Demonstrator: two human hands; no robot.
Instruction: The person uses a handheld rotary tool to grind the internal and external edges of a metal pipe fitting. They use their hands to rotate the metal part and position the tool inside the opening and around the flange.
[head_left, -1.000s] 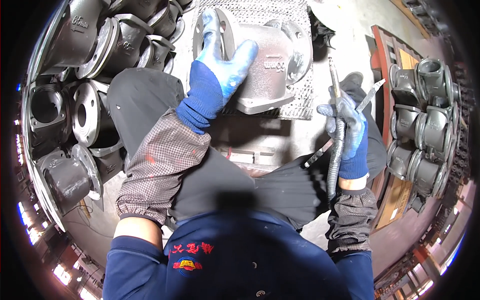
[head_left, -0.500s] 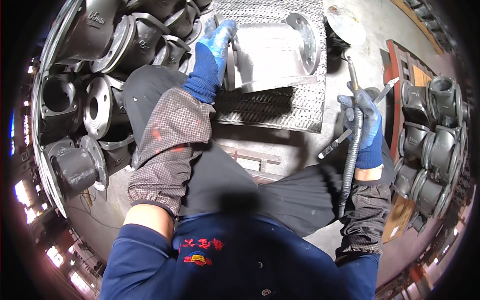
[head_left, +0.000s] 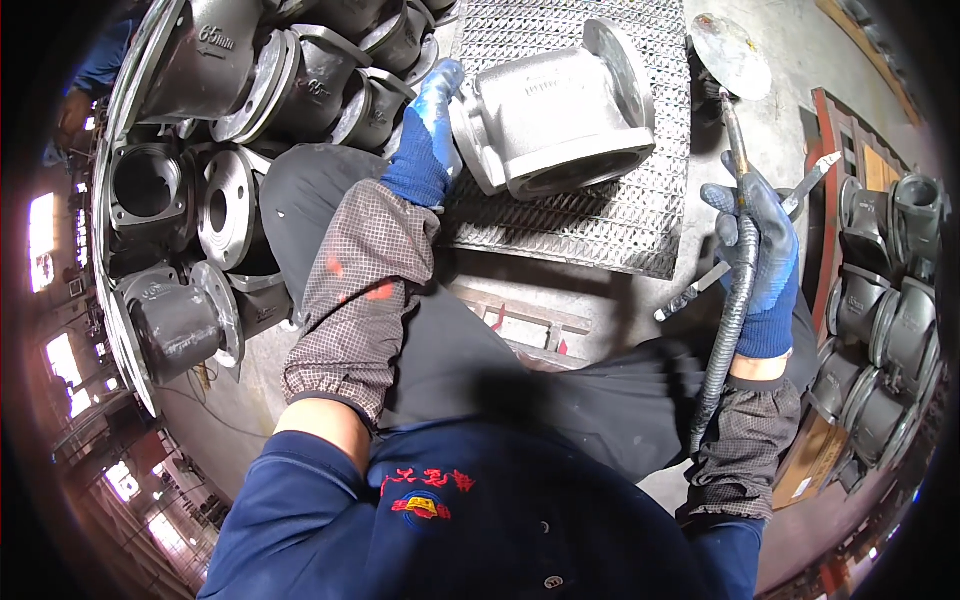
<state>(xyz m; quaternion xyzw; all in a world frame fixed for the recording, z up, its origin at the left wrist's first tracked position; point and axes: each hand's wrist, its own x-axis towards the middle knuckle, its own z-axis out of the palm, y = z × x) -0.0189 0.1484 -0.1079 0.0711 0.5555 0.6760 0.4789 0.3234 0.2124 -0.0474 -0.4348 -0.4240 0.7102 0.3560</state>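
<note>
A grey cast-metal valve body (head_left: 550,92) with round flanges lies tilted on a textured metal bench top (head_left: 620,235), a dark opening on its near side. My left hand (head_left: 428,125), in a blue glove, grips the flange at its left end; the fingertips are partly hidden. My right hand (head_left: 762,240), also gloved, is closed to the right of the bench. It holds a metal-tipped tool on a ribbed flexible hose (head_left: 730,330) that runs down along my forearm. A flat metal bar with a dark wrapped end (head_left: 680,302) crosses the same hand.
Several similar castings (head_left: 305,85) are stacked close on my left. More castings (head_left: 870,350) stand at the right, by a red metal frame (head_left: 828,150). A pale round disc (head_left: 735,55) is beyond my right hand. Low metal framework (head_left: 530,318) lies below the bench's near edge.
The valve body has turned and tilted under my left hand, so its dark opening now shows on the near side. My right hand keeps its hold on the hose tool and flat bar.
</note>
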